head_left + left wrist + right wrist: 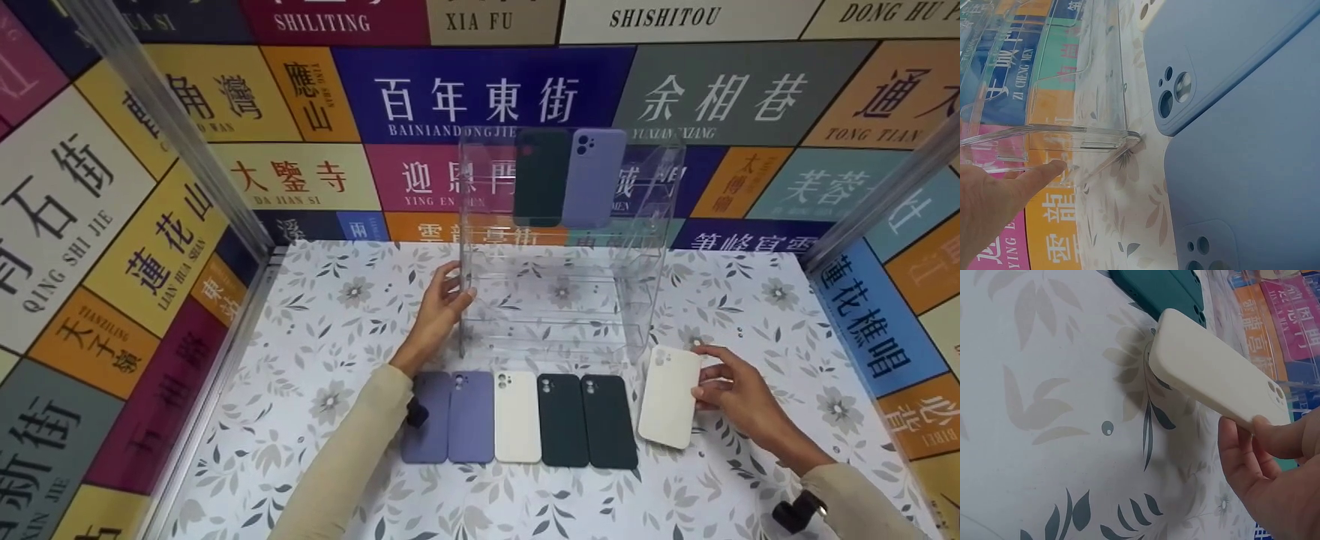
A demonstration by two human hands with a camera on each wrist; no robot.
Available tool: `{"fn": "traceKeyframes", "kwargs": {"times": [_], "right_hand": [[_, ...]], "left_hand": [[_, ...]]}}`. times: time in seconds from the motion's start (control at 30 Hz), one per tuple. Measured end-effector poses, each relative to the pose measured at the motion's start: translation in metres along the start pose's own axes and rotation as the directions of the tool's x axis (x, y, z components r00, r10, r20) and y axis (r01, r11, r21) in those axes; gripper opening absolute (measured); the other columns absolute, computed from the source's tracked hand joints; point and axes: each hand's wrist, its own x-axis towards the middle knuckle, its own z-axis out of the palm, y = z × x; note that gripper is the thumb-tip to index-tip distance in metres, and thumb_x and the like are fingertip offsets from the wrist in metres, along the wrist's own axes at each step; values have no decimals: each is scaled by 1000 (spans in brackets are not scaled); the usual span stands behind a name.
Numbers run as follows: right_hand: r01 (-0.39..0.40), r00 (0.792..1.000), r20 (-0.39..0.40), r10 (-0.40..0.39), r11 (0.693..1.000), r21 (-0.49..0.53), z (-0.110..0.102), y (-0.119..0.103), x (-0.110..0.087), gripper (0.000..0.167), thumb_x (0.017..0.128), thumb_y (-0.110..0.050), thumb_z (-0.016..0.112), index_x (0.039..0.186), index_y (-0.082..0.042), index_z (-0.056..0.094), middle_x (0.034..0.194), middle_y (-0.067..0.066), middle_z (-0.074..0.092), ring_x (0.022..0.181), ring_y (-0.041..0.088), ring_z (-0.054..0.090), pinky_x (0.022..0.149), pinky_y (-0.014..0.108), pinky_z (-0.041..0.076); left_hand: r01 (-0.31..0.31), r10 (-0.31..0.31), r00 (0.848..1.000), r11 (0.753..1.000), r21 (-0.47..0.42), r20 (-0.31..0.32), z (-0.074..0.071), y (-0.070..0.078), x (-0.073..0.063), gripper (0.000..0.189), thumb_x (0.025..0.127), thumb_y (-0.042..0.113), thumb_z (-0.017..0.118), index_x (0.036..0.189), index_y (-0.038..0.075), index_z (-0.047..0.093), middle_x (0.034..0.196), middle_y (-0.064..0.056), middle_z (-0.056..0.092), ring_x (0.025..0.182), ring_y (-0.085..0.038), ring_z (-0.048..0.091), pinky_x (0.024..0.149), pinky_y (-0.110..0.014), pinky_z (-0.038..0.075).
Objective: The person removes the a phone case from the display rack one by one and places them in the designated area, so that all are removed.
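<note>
Right hand (739, 394) pinches a cream, rounded-rectangle phone case (669, 397) by its outer long edge, thumb on one side, fingers on the other; case tilted, shadow on the table beneath it. Left hand (442, 304) at the near-left edge of a clear plastic tiered stand (637, 300), fingers bent, thumb touching the side wall — cannot tell whether it grips.

Bare table to the left of the left hand and to the right of the right hand, out to the side walls.

Between the hands, nearer the person: a row of flat cases. From the left-hand side: two lavender cases (471, 416), the outer one partly behind the left wrist; a second cream case (517, 416); two dark green cases (564, 420). The stand is just beyond this row — its near-right corner close to the held case. Up on its top tier, beyond both hands, stand one dark green case (541, 180) and one lavender case (598, 180).

Table (525, 502) white, grey-leaf print. Walls (495, 97) covered in coloured street-name panels.
</note>
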Motion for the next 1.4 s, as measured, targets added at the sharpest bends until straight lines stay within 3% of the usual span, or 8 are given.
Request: {"fn": "traceKeyframes", "kwargs": {"times": [0.2,0.5,1.0,1.17,1.27,1.4], "right_hand": [[-50,995,87,45,997,52,0,8,5,68,102,9,69,163,7,39,115,26,66,90,21,75,78,39,66],[-64,977,206,59,998,21,8,15,11,68,100,9,68,161,12,39,109,23,66,89,20,73,76,33,65],[-74,978,189,84,996,-60,19,17,14,65,99,11,70,158,12,46,107,22,65,84,21,67,71,31,63],[1,983,182,27,989,-148,21,16,14,63,98,11,71,156,15,47,107,21,66,87,24,66,70,32,62],[76,986,160,-36,964,-254,22,15,14,57,96,9,75,150,15,55,106,19,69,88,24,71,71,30,61],[131,988,120,-93,925,-356,21,7,15,48,96,7,78,141,13,64,104,16,73,88,22,75,73,25,58]], "left_hand": [[-16,16,1000,1000,-3,6,-1,-1,1,63,109,10,68,166,11,42,158,-29,54,143,-43,59,115,-70,45],[-44,44,999,999,2,4,0,-1,1,63,109,6,67,166,7,41,154,-29,57,140,-42,61,113,-62,49],[-40,40,999,999,29,-13,1,0,1,61,108,6,68,164,7,43,153,-28,59,139,-41,63,110,-56,52],[-44,44,999,999,11,-5,1,0,1,61,108,6,68,164,6,43,151,-28,60,138,-42,63,112,-59,51],[-52,52,999,999,-7,5,1,0,1,60,108,4,67,163,5,42,150,-28,61,138,-43,62,113,-64,49],[-56,56,998,998,-14,8,1,0,0,60,108,4,67,163,5,42,149,-29,61,139,-45,62,113,-61,50]]}}
